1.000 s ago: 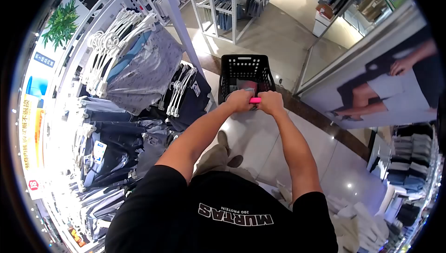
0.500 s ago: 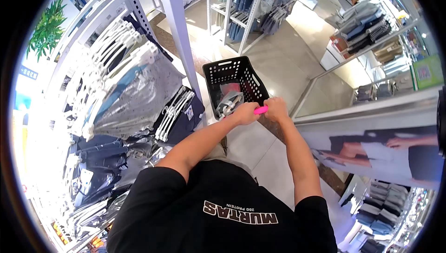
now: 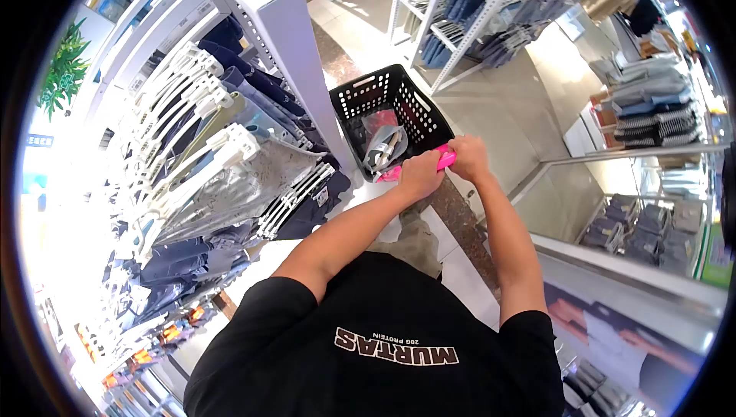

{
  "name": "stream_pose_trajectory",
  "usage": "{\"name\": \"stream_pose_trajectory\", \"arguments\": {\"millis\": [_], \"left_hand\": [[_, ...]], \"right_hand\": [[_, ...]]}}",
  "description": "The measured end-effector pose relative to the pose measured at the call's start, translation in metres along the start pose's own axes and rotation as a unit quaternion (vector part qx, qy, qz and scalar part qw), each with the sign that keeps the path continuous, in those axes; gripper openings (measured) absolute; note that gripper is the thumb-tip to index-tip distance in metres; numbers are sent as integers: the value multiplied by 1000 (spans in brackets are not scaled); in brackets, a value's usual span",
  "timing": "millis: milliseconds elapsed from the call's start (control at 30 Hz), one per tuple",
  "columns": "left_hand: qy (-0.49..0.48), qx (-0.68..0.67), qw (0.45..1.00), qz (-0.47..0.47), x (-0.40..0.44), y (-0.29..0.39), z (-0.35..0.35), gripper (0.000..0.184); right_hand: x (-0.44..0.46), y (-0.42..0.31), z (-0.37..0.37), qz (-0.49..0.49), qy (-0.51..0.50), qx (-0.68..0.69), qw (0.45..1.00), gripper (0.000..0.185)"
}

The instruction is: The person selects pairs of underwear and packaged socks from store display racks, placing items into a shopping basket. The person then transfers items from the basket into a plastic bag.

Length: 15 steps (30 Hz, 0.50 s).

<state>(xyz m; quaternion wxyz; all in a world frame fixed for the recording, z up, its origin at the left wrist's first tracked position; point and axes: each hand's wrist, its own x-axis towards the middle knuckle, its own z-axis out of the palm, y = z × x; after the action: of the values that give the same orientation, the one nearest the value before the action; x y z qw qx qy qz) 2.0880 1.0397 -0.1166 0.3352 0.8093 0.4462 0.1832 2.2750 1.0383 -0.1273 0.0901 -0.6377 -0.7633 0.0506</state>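
Note:
Both my hands are wrapped around the bright pink handle (image 3: 447, 159) of a black shopping basket (image 3: 426, 121). My left hand (image 3: 421, 175) grips it on the near left, and my right hand (image 3: 468, 157) is closed on the end just to the right. The basket has square holes in its walls and stands in front of me, apparently at floor level. Inside it lie a clear plastic package with grey and white contents (image 3: 385, 146) and a reddish item (image 3: 380, 120). What exactly those are, I cannot tell.
A rack of clothes on white hangers (image 3: 230, 145) fills the left side, behind a white post (image 3: 295, 57). Shelving with folded jeans (image 3: 461, 11) stands ahead. To the right are a glass panel with a metal frame (image 3: 552, 210) and a poster (image 3: 629, 340).
I have moved forward with the basket, passing the rack on the left. The basket now sits close beside the white post, and more of the pink handle shows. Both hands keep their grip.

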Motion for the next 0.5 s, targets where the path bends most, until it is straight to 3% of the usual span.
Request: {"name": "stream_pose_trajectory", "arguments": {"millis": [300, 500], "left_hand": [[84, 84, 991, -66, 87, -34, -45, 22], [42, 199, 952, -230, 144, -67, -84, 27]], "right_hand": [[134, 18, 4, -113, 35, 6, 993, 12], [214, 2, 14, -133, -1, 33, 991, 18]]}}
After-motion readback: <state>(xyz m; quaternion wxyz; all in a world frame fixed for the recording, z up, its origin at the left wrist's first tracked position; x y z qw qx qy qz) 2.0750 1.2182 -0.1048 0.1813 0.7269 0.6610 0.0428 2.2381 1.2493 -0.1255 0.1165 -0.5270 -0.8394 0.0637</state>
